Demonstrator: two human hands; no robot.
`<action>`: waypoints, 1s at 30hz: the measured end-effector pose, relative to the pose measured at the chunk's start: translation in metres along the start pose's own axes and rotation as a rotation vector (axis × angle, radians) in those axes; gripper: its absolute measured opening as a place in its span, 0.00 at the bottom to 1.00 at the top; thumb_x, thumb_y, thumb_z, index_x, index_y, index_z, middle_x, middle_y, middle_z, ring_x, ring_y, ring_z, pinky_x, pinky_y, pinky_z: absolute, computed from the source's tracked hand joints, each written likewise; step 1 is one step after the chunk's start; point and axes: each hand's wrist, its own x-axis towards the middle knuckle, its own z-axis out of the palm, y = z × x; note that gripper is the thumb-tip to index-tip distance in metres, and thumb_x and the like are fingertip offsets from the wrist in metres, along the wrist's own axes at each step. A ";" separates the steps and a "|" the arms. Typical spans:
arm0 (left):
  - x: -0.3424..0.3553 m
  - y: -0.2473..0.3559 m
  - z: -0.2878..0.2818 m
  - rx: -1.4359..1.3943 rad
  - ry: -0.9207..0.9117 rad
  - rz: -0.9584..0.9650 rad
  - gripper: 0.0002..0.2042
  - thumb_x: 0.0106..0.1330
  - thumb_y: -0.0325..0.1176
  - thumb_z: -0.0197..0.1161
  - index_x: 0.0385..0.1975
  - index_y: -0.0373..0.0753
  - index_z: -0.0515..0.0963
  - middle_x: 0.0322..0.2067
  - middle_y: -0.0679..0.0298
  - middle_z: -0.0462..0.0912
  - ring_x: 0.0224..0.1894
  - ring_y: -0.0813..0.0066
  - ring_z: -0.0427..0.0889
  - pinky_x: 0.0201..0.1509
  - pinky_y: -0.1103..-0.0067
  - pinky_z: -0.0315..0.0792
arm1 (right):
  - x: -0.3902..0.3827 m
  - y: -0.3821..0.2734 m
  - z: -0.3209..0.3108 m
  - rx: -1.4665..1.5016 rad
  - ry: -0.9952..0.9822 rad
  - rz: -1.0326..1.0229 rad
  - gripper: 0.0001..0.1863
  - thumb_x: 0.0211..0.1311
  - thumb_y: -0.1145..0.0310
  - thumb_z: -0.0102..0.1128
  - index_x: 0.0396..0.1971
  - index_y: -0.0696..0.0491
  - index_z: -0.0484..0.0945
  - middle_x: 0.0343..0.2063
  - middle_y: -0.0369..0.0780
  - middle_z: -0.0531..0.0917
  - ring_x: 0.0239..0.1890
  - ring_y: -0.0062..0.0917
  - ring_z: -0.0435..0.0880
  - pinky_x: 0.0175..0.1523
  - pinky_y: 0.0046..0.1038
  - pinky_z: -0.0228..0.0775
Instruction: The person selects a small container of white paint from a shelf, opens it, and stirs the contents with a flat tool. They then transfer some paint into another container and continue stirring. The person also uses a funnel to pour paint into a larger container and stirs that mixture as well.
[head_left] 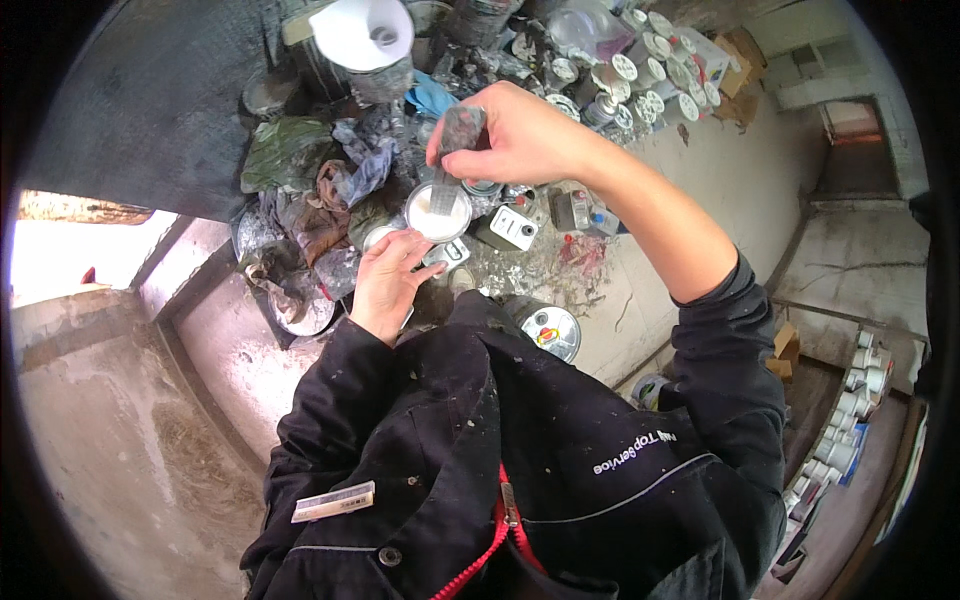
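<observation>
My right hand (505, 135) is closed round a flat, dark grey, paint-stained stirring stick (458, 135), gripping its upper part. The stick's lower end reaches down into a round cup of white paint (458, 222). At the near left side of this cup is my left hand (388, 282), its fingertips against the rim and its thumb stretched out below. It appears to steady the cup, though part of that contact is hidden. Just right of the cup stands a metal can with a white label (513, 229). Another pale labelled container (447, 253) sits below the cup.
Crumpled, stained rags and plastic (310, 195) heap up on the left. A white funnel-like vessel (362, 35) stands at the back. Several lidded cans (650, 75) crowd the far right. A large round tin (552, 332) is close to my body.
</observation>
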 end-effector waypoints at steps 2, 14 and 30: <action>-0.006 0.005 -0.005 0.009 0.017 0.005 0.06 0.70 0.29 0.66 0.42 0.37 0.80 0.43 0.64 0.84 0.52 0.69 0.82 0.54 0.57 0.80 | 0.004 -0.021 0.000 -0.084 -0.053 -0.092 0.09 0.60 0.63 0.70 0.35 0.53 0.87 0.23 0.41 0.86 0.23 0.29 0.83 0.32 0.30 0.73; -0.013 0.030 -0.035 -0.053 0.040 0.099 0.05 0.70 0.30 0.67 0.40 0.38 0.81 0.43 0.64 0.84 0.51 0.67 0.81 0.56 0.52 0.79 | 0.029 -0.032 0.038 -0.253 0.136 -0.217 0.16 0.60 0.62 0.70 0.22 0.59 0.80 0.17 0.50 0.77 0.21 0.49 0.78 0.26 0.40 0.69; -0.004 0.044 -0.025 0.002 0.084 0.168 0.06 0.71 0.31 0.65 0.39 0.35 0.80 0.46 0.63 0.80 0.57 0.54 0.79 0.58 0.47 0.79 | 0.040 -0.035 0.034 -0.323 0.110 -0.325 0.13 0.62 0.63 0.68 0.27 0.59 0.83 0.22 0.48 0.82 0.25 0.43 0.83 0.30 0.38 0.72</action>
